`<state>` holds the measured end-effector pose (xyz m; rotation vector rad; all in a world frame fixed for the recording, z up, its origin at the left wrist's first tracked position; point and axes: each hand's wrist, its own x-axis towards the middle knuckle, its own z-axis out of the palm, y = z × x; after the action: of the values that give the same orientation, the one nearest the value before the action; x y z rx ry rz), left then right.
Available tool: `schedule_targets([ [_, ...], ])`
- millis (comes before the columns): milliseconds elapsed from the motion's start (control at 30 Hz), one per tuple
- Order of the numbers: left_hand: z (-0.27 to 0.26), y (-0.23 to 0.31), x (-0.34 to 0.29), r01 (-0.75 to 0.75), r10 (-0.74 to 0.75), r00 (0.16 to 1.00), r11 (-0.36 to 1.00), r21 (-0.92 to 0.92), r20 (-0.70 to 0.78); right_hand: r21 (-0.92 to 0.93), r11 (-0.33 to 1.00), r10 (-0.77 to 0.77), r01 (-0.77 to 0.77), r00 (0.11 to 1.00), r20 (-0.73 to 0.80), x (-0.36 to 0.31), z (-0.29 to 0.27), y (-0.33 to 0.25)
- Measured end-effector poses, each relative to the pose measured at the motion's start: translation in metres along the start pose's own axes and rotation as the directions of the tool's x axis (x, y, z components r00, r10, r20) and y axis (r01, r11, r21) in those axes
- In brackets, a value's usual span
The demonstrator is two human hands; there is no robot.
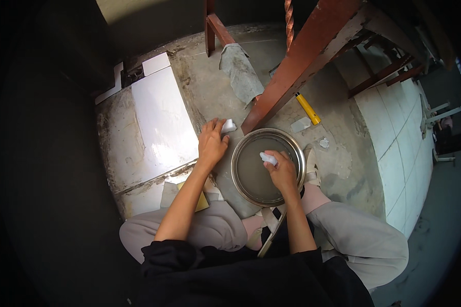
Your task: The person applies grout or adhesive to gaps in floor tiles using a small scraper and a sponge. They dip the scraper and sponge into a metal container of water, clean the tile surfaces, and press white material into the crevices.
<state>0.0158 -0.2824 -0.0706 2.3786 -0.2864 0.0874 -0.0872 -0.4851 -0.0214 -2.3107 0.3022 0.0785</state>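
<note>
My left hand (pixel 212 143) is at the left of the bowl, its fingers and thumb closed about the near end of a small white chunk (pixel 230 126) low over the concrete floor. Over a round metal bowl (pixel 235 173) of murky grey water (pixel 253 176), my right hand (pixel 283 172) grips a wet-looking white lump (pixel 267 158) between thumb and fingers. What the two white pieces are made of cannot be told. The bowl stands between my feet.
A reddish-brown metal leg (pixel 297 66) slants down to the floor behind the bowl. Grey cloth (pixel 239 71) drapes over another bar. A yellow-handled tool (pixel 308 108) and a clear plastic piece (pixel 300 124) lie at the right. White tiles (pixel 161 115) cover the floor at left.
</note>
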Motion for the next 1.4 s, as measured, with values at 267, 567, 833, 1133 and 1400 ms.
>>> schedule_targets([
  [267,-0.059,-0.014,-0.031,0.081,-0.08,0.995,0.997,-0.007,0.061,-0.159,0.958,-0.237,0.239,0.971,0.031,0.004,0.02,0.031],
  [567,-0.156,-0.06,-0.051,0.24,-0.277,0.929,0.956,-0.171,-0.247,0.13,0.991,0.014,-0.017,1.0,0.022,0.017,-0.004,0.002],
  [833,-0.182,-0.108,-0.07,0.299,-0.49,0.791,0.832,-0.467,-0.366,0.64,0.707,0.139,-0.302,0.946,0.292,0.021,-0.017,-0.009],
  [1133,-0.195,-0.13,-0.074,0.308,-0.637,0.689,0.689,-0.656,-0.345,0.303,0.933,0.102,-0.193,0.952,0.29,0.025,0.002,0.023],
  [1400,-0.194,-0.13,-0.07,0.317,-0.656,0.685,0.659,-0.682,-0.316,-0.136,0.985,-0.096,0.106,0.993,0.071,0.023,0.011,0.01],
])
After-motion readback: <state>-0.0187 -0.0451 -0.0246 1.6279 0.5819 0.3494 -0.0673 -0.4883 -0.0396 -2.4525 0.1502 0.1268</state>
